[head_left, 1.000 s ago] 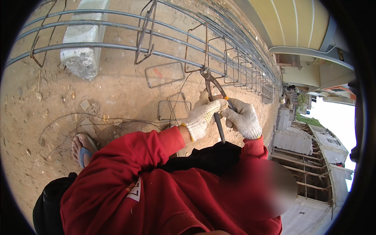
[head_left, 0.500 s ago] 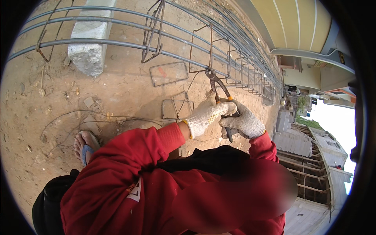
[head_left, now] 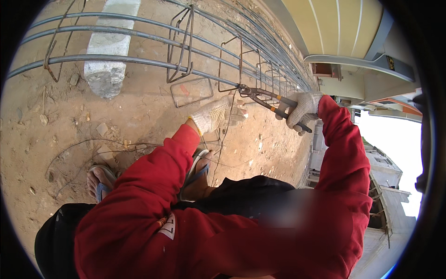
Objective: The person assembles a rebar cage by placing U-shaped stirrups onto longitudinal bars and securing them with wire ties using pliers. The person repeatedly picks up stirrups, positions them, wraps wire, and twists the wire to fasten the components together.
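Note:
My right hand [head_left: 304, 110], in a pale knitted glove, is closed around the dark handles of a pair of pincers [head_left: 261, 96] with orange bands. The pincer jaws sit at a longitudinal steel bar [head_left: 204, 73], beside a bent rectangular stirrup [head_left: 241, 60]. Below the bar, my gloved left hand [head_left: 213, 116] has its fingers stretched out to the right. A thin tie wire [head_left: 223, 144] hangs from near the jaws and passes across the left fingers; they do not look closed on it.
A whitish concrete block [head_left: 107, 63] lies under the bars at left. More stirrups [head_left: 188, 44] hang along the cage. A loose stirrup [head_left: 190, 92] rests on the dirt, where long wire [head_left: 93, 142] curls near my sandalled feet [head_left: 100, 181]. Buildings stand at right.
My left hand has come off the pincers and moved left. My right hand has swung up and right with the handles, tilting the pincers flatter, while the jaws stay near the bar.

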The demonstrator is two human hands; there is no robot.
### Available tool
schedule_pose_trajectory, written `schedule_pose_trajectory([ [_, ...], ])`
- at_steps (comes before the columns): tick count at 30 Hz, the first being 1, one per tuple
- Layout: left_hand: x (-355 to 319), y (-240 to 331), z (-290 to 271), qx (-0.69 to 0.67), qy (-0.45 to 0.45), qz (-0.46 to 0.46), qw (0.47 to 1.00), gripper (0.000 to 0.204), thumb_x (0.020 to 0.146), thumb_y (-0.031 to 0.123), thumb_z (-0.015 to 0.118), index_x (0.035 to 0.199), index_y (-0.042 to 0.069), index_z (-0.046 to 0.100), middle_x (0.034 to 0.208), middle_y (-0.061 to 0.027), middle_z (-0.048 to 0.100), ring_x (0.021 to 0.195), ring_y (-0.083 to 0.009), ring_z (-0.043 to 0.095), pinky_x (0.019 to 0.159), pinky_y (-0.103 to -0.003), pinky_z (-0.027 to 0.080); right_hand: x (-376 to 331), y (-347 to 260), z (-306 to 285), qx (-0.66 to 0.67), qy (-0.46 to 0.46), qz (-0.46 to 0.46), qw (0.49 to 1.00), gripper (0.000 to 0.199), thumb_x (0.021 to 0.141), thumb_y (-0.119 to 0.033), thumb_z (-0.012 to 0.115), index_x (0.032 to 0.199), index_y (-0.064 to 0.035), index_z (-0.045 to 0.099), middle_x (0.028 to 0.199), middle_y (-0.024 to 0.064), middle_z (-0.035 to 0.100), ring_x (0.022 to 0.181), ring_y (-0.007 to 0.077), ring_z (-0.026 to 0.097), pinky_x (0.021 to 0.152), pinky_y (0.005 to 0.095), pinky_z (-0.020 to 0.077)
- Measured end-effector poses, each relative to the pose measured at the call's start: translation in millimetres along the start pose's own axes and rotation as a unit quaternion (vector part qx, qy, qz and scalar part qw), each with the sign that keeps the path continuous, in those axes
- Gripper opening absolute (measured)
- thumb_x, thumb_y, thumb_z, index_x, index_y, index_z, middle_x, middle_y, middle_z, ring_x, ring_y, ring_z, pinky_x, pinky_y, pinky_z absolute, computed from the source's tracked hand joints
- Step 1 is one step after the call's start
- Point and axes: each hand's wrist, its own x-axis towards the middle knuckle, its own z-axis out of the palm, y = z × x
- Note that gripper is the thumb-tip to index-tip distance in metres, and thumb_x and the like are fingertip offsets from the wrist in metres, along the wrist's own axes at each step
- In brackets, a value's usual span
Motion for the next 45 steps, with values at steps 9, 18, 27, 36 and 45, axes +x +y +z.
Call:
schedule_pose_trajectory([
  [9, 89, -36, 86, -0.571, -0.018, 0.229, 0.788, 0.038, 0.092, 0.02, 0.059, 0.126, 0.002, 0.057, 0.116, -0.0133, 0.064, 0.112, -0.0308, 0.062, 0.104, -0.05, 0.047, -8, -20, 6, 0.023, 0.021, 0.057, 0.998, 0.039, 0.076, 0.002, 0.077, 0.11, 0.003, 0.058, 0.079, 0.0174, 0.068, 0.063, 0.0261, 0.069, 0.058, 0.0444, 0.061],
  [18, 98, -28, 113, -0.52, 0.221, 0.237, 0.79, 0.014, 0.091, 0.014, 0.064, 0.102, 0.008, 0.058, 0.086, -0.0056, 0.062, 0.078, -0.0201, 0.064, 0.072, -0.032, 0.056, -15, 14, 118, -0.69, 0.478, -0.013, 0.543, 0.079, 0.08, -0.024, 0.071, 0.149, -0.01, 0.035, 0.117, 0.0118, 0.056, 0.092, 0.0315, 0.061, 0.079, 0.0405, 0.0511],
  [27, 92, -22, 117, -0.472, 0.191, 0.253, 0.823, 0.046, 0.088, 0.0, 0.067, 0.128, 0.01, 0.046, 0.11, -0.0144, 0.065, 0.101, -0.0236, 0.066, 0.093, -0.036, 0.055, 11, 18, 39, -0.593, 0.386, 0.026, 0.707, 0.037, 0.09, -0.019, 0.061, 0.124, -0.0058, 0.052, 0.102, 0.0163, 0.063, 0.091, 0.0345, 0.067, 0.072, 0.046, 0.0551],
  [36, 92, -45, 115, -0.424, 0.21, 0.227, 0.851, 0.058, 0.091, 0.005, 0.069, 0.139, 0.007, 0.038, 0.123, -0.0123, 0.061, 0.111, -0.0219, 0.062, 0.092, -0.034, 0.052, -3, 15, 24, -0.12, 0.122, 0.02, 0.985, 0.02, 0.09, -0.019, 0.07, 0.101, -0.0031, 0.063, 0.07, 0.006, 0.058, 0.061, 0.0189, 0.056, 0.056, 0.0365, 0.0452],
  [45, 103, -34, 97, -0.452, 0.148, 0.215, 0.853, 0.047, 0.096, 0.012, 0.062, 0.139, 0.007, 0.045, 0.139, -0.0116, 0.051, 0.131, -0.0235, 0.048, 0.111, -0.036, 0.041, -8, 1, 42, 0.154, 0.024, 0.12, 0.98, 0.024, 0.092, -0.023, 0.072, 0.1, -0.0028, 0.063, 0.064, -0.0018, 0.048, 0.054, 0.0121, 0.048, 0.05, 0.0291, 0.0433],
])
